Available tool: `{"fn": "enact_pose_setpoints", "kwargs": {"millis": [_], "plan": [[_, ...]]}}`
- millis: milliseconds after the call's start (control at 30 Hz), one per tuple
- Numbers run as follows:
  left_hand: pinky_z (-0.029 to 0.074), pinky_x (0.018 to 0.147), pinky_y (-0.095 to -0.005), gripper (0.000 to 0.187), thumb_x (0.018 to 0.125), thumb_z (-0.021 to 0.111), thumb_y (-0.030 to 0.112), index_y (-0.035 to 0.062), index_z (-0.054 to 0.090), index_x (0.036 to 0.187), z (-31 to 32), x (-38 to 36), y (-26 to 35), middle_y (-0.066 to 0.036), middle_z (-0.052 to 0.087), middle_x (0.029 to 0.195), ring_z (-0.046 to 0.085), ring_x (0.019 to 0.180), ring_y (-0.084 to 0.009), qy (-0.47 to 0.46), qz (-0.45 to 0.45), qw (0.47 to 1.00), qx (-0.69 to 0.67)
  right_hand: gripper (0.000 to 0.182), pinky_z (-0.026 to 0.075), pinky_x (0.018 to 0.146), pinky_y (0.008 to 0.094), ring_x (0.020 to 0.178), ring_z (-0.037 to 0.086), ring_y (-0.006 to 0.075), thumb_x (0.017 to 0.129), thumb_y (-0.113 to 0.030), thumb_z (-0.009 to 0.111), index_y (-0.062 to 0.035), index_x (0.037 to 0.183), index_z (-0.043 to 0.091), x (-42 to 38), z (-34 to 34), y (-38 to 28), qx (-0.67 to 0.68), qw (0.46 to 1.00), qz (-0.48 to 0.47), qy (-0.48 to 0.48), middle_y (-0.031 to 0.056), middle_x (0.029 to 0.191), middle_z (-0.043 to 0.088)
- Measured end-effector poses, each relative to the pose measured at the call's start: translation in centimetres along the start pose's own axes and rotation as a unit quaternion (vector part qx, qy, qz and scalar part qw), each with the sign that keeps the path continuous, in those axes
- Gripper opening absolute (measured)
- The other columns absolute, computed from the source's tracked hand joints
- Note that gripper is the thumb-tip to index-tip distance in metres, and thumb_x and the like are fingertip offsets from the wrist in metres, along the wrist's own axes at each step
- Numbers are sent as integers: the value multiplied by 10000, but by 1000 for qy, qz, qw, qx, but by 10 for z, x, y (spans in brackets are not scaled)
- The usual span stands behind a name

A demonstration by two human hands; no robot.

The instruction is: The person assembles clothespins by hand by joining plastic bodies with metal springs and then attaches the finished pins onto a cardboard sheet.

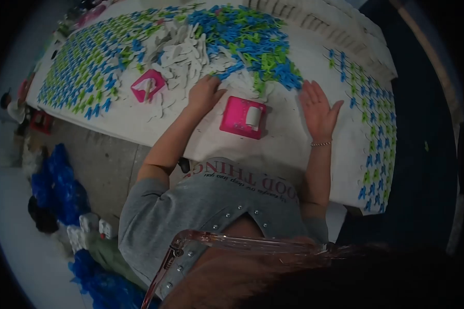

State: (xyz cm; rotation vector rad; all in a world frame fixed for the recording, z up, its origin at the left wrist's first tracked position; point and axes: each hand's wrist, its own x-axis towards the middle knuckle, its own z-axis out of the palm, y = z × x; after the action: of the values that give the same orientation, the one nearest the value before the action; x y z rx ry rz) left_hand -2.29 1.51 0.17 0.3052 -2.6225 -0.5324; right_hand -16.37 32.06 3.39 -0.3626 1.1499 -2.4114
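Note:
My left hand point(204, 95) rests palm down at the near edge of a pile of blue and green plastic clips point(252, 44), beside loose white pieces point(183, 56). Its fingers are bent, its thumb stands apart, and no held object shows. My right hand point(318, 107) lies open with the palm turned up and fingers stretched, just right of the pile, holding nothing. Between the hands sits a pink tray point(233, 121) with a white roll-shaped piece point(253, 117) on it. A second pink holder point(140, 92) with a white item stands left of my left hand.
Rows of blue and green clips point(77, 67) cover the left of the white table point(139, 126); more rows point(379, 123) run down the right. White stacked pieces point(319, 26) line the back right. Blue plastic bags point(62, 183) lie on the floor at left. Another person point(15, 110) is at far left.

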Motion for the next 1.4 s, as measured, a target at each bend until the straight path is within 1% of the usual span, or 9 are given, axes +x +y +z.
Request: {"fn": "enact_pose_setpoints", "kwargs": {"millis": [33,267,367,433,633,733,967,1133,1400], "plan": [[472,652,-427,206,772,676,247,72,593,845,3,1,6,-110,562,819,585,795,-323,-3,-7,1000,-4,945,210,1131,434,1383,262,283,881,-719,209,49,1432,232,-2,6,-8,141,987,56,-55,227,1483,266],[478,624,-401,167,852,604,204,41,602,892,10,2,1,-113,601,807,606,741,-296,48,-5,998,-47,921,220,1133,432,1381,264,291,891,-707,195,38,1430,247,-15,42,-29,201,967,151,30,211,1488,265],[482,615,-329,175,889,593,186,20,606,942,-14,6,-1,-97,622,788,620,705,-210,-3,-68,979,-192,780,313,1089,424,1323,373,293,956,-597,231,40,1399,313,1,13,0,39,990,97,-93,215,1434,365],[441,612,-217,154,935,577,129,-9,603,998,-31,8,9,-1,581,768,529,684,-50,-98,-104,912,-386,583,413,1016,391,1226,492,270,1006,-430,328,41,1341,402,-2,21,8,-363,926,9,-106,188,1326,499],[455,626,-210,134,919,601,119,1,586,981,-53,7,35,7,598,789,547,696,-45,-166,-47,851,-496,444,456,968,367,1132,565,233,995,-310,443,43,1261,487,-6,69,3,-25,977,126,-169,151,1235,573],[463,633,-209,105,905,615,98,19,589,969,-52,5,41,7,606,797,552,694,-40,-174,-44,817,-548,373,482,910,323,1021,604,186,986,-262,478,26,1213,546,-10,77,12,-190,974,54,-110,123,1161,613],[470,636,-205,81,896,623,83,41,595,959,-46,13,53,19,602,780,574,700,-44,-165,7,857,-488,190,475,785,222,885,591,81,913,-73,591,-8,1083,648,-23,86,12,-411,894,-41,-172,30,987,643],[475,648,-208,60,893,622,72,52,608,947,-37,18,58,3,616,827,601,729,-59,-57,141,893,-425,181,494,746,249,815,628,123,858,-39,627,-15,1037,647,-36,87,19,-499,848,-89,-152,58,931,644],[475,622,-249,113,832,642,17,65,610,928,-41,11,66,-30,610,861,600,752,-136,-51,194,911,-361,145,488,732,294,802,615,196,822,-37,635,-18,966,624,-37,70,47,-575,778,-200,-154,90,888,627]]}}
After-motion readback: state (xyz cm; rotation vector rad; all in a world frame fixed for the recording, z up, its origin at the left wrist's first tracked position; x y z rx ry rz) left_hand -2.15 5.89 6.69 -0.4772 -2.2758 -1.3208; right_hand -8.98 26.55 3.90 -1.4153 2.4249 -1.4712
